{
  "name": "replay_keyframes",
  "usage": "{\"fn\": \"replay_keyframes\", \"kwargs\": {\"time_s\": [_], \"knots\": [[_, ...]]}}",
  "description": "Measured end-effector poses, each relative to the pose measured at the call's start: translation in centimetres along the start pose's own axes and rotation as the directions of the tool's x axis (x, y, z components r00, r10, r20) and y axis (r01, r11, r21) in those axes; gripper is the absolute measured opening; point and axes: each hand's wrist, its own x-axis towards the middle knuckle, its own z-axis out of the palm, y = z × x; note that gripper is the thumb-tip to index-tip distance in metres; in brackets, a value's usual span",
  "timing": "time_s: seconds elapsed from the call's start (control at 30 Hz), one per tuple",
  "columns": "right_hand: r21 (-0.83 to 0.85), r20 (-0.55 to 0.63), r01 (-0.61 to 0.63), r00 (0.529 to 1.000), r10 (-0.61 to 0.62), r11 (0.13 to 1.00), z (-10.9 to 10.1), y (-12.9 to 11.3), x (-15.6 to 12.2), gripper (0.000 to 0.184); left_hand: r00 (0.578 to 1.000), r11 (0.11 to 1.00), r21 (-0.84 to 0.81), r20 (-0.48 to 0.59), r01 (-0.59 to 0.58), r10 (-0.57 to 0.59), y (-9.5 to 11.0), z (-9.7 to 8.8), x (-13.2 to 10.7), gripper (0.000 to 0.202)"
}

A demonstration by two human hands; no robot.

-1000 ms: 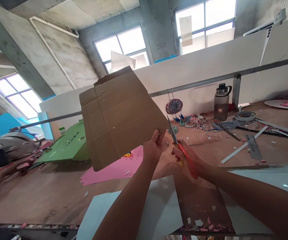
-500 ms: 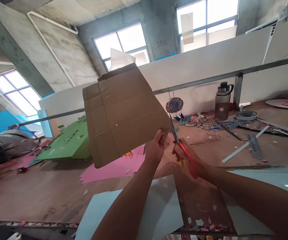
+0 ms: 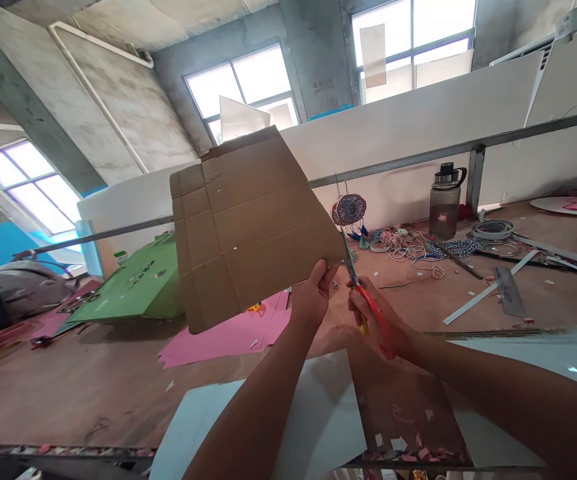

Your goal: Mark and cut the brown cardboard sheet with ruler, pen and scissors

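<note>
A creased brown cardboard sheet (image 3: 253,227) is held up off the table, tilted. My left hand (image 3: 313,297) pinches its lower right corner between thumb and fingers. In my right hand (image 3: 375,317) is a pair of scissors (image 3: 374,308) with red and yellow handles, my fingers wrapped round them. The scissor blades point up and lie right at the cardboard's right edge; whether they are inside the card I cannot tell. Beneath the cardboard lie pink paper sheets (image 3: 228,340). White sheets (image 3: 323,407) lie under my forearms.
A green folder-like board (image 3: 133,287) and a grey bag (image 3: 25,287) stand left. Behind my right hand are a round woven ornament (image 3: 349,210), tangled cords (image 3: 405,245) and a water bottle (image 3: 443,203). A metal ruler (image 3: 509,292) crosses a white strip at right. Paper scraps (image 3: 421,448) litter the front edge.
The cardboard has turned slightly and its left side has shifted a little to the right. My hands keep nearly the same place and grip. At far left, a blurred limb has gone from view.
</note>
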Motion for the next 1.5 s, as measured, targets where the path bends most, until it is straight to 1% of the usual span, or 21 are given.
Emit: {"fn": "replay_keyframes", "kwargs": {"time_s": [0.1,0.17,0.27,0.43,0.57,0.67,0.73,0.83,0.93,1.0,1.1,1.23,1.3,1.37,1.43,1.5], "knots": [[0.053,-0.023,-0.002,1.000,0.003,0.999,0.1,0.5,0.1,0.031,1.000,1.000,0.009,-0.005,-0.004,0.004,-0.1,0.1,-0.1,0.037],[0.072,-0.019,0.002,1.000,-0.001,0.997,0.0,0.6,0.2,0.030,1.000,1.000,0.024,-0.018,0.002,-0.002,0.0,0.2,-0.1,0.036],[0.082,-0.010,-0.023,1.000,0.024,0.996,-0.1,0.5,0.3,0.029,1.000,0.999,0.029,-0.020,0.012,-0.012,0.1,0.1,0.0,0.033],[0.013,-0.010,-0.047,0.999,0.047,0.999,-0.1,-0.2,0.0,0.035,1.000,1.000,-0.017,0.000,0.016,-0.016,-0.1,-0.5,0.4,0.029],[-0.023,-0.082,-0.091,0.993,0.089,0.996,0.1,-0.7,-0.1,0.034,0.998,0.998,-0.041,-0.050,0.046,-0.048,-0.3,-0.9,0.8,0.027],[-0.043,-0.118,-0.139,0.984,0.133,0.989,0.2,-1.2,0.2,0.027,0.992,0.996,-0.039,-0.099,0.076,-0.080,-0.5,-1.1,0.5,0.020],[-0.047,-0.105,-0.097,0.990,0.091,0.994,0.2,-1.4,0.5,0.027,0.986,0.993,-0.016,-0.118,0.117,-0.118,-0.7,-1.0,0.2,0.015],[-0.078,-0.080,0.009,0.997,-0.015,0.997,-0.1,-1.7,0.5,0.033,0.978,0.985,0.007,-0.116,0.173,-0.171,-1.1,-0.6,-0.4,0.014],[-0.117,-0.072,0.007,0.997,-0.016,0.993,-0.3,-2.2,0.2,0.038,0.981,0.985,0.003,-0.086,0.173,-0.172,-1.3,-0.4,-0.6,0.015],[-0.123,-0.077,0.001,0.997,-0.010,0.992,-0.3,-2.3,0.1,0.037,0.981,0.984,0.013,-0.079,0.178,-0.176,-1.2,-0.3,-0.5,0.015],[-0.143,-0.084,-0.017,0.996,0.005,0.990,-0.5,-2.2,0.0,0.036,0.985,0.987,0.037,-0.072,0.157,-0.154,-1.1,-0.3,-0.5,0.013],[-0.168,-0.067,0.024,0.997,-0.035,0.986,-0.8,-1.7,0.0,0.036,0.992,0.991,0.053,-0.043,0.125,-0.122,-0.7,0.0,-0.7,0.016],[-0.161,-0.084,0.022,0.996,-0.036,0.987,-0.8,-1.6,0.0,0.036,0.993,0.993,0.014,-0.010,0.118,-0.118,-0.4,0.2,-0.8,0.018],[-0.138,-0.101,-0.001,0.995,-0.013,0.990,-0.7,-1.5,0.1,0.036,0.997,0.995,-0.062,0.013,0.078,-0.077,0.1,0.3,-0.9,0.024],[-0.087,-0.126,-0.037,0.992,0.026,0.995,-0.6,-1.3,0.2,0.035,0.999,0.994,-0.109,-0.020,0.032,-0.034,0.4,0.3,-0.8,0.028],[-0.023,-0.138,-0.100,0.986,0.096,0.995,-0.5,-1.0,0.5,0.035,0.995,0.995,-0.096,-0.092,0.023,-0.032,0.5,0.1,-0.7,0.030]]}}
